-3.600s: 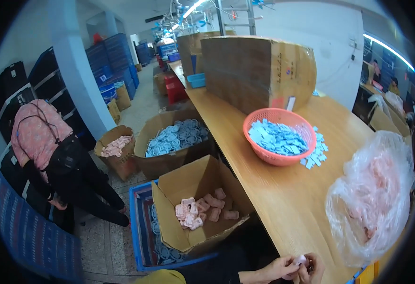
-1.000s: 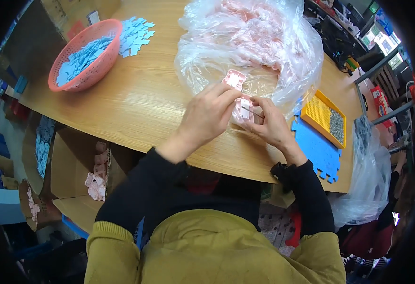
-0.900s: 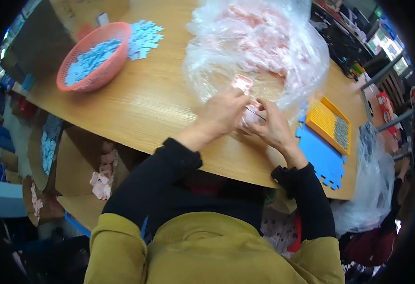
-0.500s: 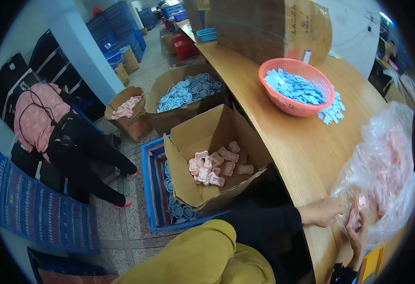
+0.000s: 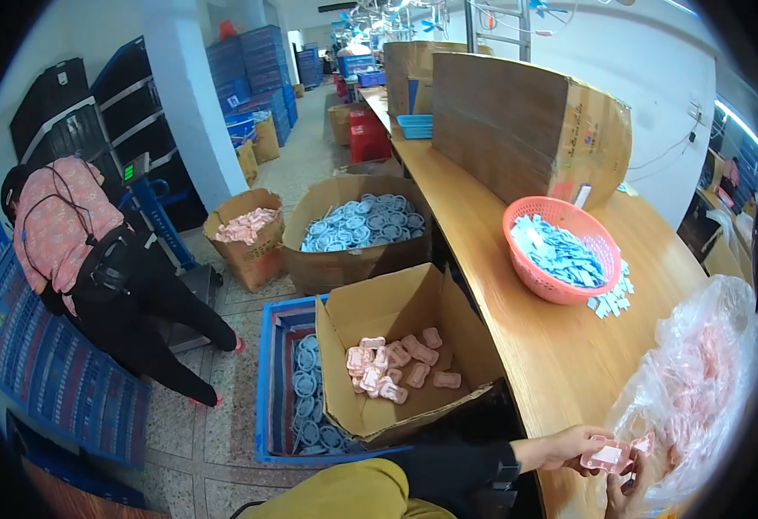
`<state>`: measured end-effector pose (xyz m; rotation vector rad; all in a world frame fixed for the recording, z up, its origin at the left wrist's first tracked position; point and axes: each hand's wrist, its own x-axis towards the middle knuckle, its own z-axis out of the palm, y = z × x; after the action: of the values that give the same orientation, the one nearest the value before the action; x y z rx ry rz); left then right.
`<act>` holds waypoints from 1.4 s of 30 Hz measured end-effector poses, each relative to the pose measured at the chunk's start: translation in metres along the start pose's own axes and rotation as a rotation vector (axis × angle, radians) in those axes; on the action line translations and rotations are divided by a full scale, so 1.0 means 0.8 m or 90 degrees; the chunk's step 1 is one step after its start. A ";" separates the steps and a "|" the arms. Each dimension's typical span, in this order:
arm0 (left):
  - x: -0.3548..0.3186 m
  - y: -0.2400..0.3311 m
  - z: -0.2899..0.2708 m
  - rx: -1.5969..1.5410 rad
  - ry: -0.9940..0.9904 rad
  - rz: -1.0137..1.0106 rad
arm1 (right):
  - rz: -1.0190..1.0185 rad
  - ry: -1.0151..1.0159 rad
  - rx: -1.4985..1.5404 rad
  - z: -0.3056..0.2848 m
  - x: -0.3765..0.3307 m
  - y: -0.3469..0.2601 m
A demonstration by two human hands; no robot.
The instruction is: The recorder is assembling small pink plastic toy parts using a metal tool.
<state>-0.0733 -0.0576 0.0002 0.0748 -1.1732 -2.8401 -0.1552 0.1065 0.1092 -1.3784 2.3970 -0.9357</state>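
Note:
My left hand (image 5: pixel 572 445) reaches over the wooden table (image 5: pixel 545 342), closed on a pink plastic piece (image 5: pixel 593 457) with a white patch on its face. Just below and beside it, my right hand (image 5: pixel 628 491) is partly cut off by the pieces and the lower rim. Its fingers curl by a second pink piece (image 5: pixel 643 445), and I cannot tell how firmly they grip it. Both hands are at the edge of a clear plastic bag (image 5: pixel 647 389) filled with pink pieces. In an open cardboard box (image 5: pixel 387 303) to the left lie several similar pink pieces (image 5: pixel 374 368).
A coral basket (image 5: pixel 560 285) of light blue pieces stands on the table, with loose ones beside it. Behind it is a large carton (image 5: pixel 500 121). A blue crate (image 5: pixel 266 415) and a box of blue rings (image 5: pixel 310 259) stand on the floor. Another person (image 5: pixel 72 221) bends at the left.
The view has tilted up, so things sit lower. My left hand has gone from beside the right hand's piece to holding a pink piece. The other person has shifted slightly.

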 end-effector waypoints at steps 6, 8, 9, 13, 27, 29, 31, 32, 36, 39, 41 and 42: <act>-0.072 -0.009 0.005 -0.011 0.066 0.050 | -0.007 -0.028 0.382 0.063 -0.006 0.016; -0.096 0.003 0.014 -0.009 0.077 0.015 | -0.016 -0.091 0.428 0.067 -0.007 0.002; -0.109 0.006 0.020 -0.020 0.087 -0.017 | -0.024 -0.096 0.431 0.067 -0.008 0.002; -0.136 0.010 0.040 0.063 0.026 0.020 | -0.207 -0.150 0.269 0.073 -0.012 0.012; -0.205 -0.021 0.036 0.067 0.170 0.182 | -0.304 -0.214 -0.013 0.100 -0.010 -0.065; -0.192 -0.037 0.017 0.064 0.173 0.181 | -0.384 -0.196 -0.046 0.102 -0.008 -0.067; -0.192 -0.041 0.018 0.058 0.173 0.173 | -0.393 -0.210 -0.047 0.102 -0.010 -0.071; -0.192 -0.042 0.017 0.069 0.173 0.191 | -0.382 -0.213 -0.061 0.104 -0.008 -0.066; -0.200 -0.040 0.024 0.072 0.208 0.145 | -0.401 -0.240 -0.054 0.100 -0.017 -0.074; -0.191 -0.044 0.026 0.050 0.196 0.148 | -0.385 -0.220 -0.063 0.095 -0.032 -0.092; -0.176 -0.047 0.029 0.057 0.163 0.156 | -0.339 -0.196 -0.089 0.088 -0.033 -0.081; -0.170 -0.055 0.023 0.007 0.094 0.156 | -0.329 -0.200 -0.072 0.085 -0.032 -0.074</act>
<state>0.0590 -0.0028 -0.0153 0.1287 -1.0869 -2.5680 -0.0677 0.0786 0.0907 -2.0699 1.9194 -0.6241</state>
